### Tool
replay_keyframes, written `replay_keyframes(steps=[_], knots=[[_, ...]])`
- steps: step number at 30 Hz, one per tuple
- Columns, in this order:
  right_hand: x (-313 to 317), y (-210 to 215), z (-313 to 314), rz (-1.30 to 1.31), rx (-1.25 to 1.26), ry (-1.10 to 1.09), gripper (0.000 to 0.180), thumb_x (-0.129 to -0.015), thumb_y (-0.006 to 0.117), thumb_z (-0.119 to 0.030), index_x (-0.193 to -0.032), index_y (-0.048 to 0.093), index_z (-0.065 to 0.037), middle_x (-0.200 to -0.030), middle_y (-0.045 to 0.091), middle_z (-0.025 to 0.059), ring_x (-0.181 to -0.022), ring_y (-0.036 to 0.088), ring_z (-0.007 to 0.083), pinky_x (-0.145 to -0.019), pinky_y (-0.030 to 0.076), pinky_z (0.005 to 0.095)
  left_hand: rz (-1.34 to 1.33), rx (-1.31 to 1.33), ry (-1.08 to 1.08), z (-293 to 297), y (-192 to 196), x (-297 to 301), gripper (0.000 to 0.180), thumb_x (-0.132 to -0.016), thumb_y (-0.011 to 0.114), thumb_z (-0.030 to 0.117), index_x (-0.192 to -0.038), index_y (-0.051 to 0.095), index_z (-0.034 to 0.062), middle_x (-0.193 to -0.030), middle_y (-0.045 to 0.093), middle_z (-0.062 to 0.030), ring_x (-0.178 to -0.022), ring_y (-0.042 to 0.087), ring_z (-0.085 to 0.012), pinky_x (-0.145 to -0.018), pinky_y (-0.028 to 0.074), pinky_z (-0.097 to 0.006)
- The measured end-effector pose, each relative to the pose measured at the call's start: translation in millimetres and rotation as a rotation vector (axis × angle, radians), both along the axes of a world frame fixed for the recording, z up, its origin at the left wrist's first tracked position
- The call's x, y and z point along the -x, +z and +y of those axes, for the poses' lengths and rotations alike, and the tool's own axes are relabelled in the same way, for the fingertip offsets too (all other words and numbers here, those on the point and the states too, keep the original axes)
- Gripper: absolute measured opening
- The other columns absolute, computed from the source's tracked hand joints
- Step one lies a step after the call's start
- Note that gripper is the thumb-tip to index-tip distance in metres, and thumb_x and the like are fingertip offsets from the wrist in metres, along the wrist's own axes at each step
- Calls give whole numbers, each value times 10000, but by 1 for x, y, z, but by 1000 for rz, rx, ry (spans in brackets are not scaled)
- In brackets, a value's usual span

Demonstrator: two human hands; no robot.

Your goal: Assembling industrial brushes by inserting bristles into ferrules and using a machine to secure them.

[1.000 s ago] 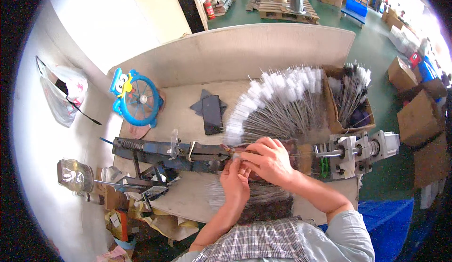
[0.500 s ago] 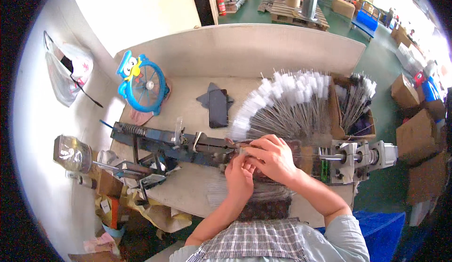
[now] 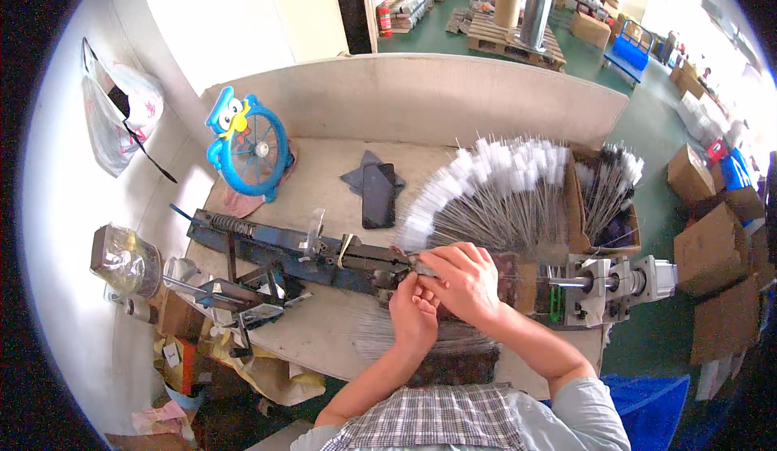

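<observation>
My left hand (image 3: 414, 313) and my right hand (image 3: 465, 279) meet at the middle of a long bench machine (image 3: 283, 243). The left hand's fingers are curled and pinched together. The right hand reaches over from the right, its fingertips pressed down by the machine's end, next to the left fingers. What either hand grips is hidden by the fingers. Just beyond them fans a big pile of brushes (image 3: 494, 208) with thin wire stems and white bristle heads. A bundle of thin wires (image 3: 376, 329) lies left of my left wrist.
A dark phone (image 3: 378, 196) lies on a grey cloth behind the machine. The blue toy-faced fan (image 3: 257, 150) stands at the left. A cardboard box (image 3: 576, 200) of dark and white brushes is at the right, behind the motor end (image 3: 647, 279). A low board (image 3: 421, 95) edges the table's far side.
The whole view has shifted slightly downward. My hands stay together at the same part of the machine, the right fingers now lying a little flatter over it.
</observation>
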State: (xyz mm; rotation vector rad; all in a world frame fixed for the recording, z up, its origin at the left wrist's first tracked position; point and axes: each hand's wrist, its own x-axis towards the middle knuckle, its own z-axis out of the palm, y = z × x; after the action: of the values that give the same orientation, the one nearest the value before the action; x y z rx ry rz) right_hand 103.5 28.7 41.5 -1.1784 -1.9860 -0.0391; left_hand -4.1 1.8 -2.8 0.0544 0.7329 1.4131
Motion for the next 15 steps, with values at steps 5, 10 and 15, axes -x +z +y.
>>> replay_keyframes(steps=[5, 10, 15], knots=[[-6, 1, -9, 0, -19, 10, 322, -589, 725, -214, -890, 665, -119, -884, 632, -4, -816, 585, 186, -710, 447, 327, 66, -72, 18, -3, 1, -2, 52, -866, 531, 111, -854, 533, 61, -863, 574, -26, -809, 566, -127, -724, 462, -276], [-12, -2, -7, -9, -57, -27, 306, -594, 727, -223, -877, 669, -122, -896, 634, -4, -825, 585, 184, -718, 447, 327, 57, -66, 35, -2, 2, -4, 27, -853, 549, 87, -840, 539, 67, -836, 580, -21, -781, 569, -123, -725, 464, -276], [-21, -2, -9, -10, -89, 35, 287, -597, 726, -218, -867, 672, -139, -909, 620, -11, -838, 578, 187, -710, 441, 331, 139, -66, 28, -2, 7, -8, 32, -840, 556, 43, -841, 541, 71, -835, 590, -21, -766, 570, -113, -718, 458, -261]])
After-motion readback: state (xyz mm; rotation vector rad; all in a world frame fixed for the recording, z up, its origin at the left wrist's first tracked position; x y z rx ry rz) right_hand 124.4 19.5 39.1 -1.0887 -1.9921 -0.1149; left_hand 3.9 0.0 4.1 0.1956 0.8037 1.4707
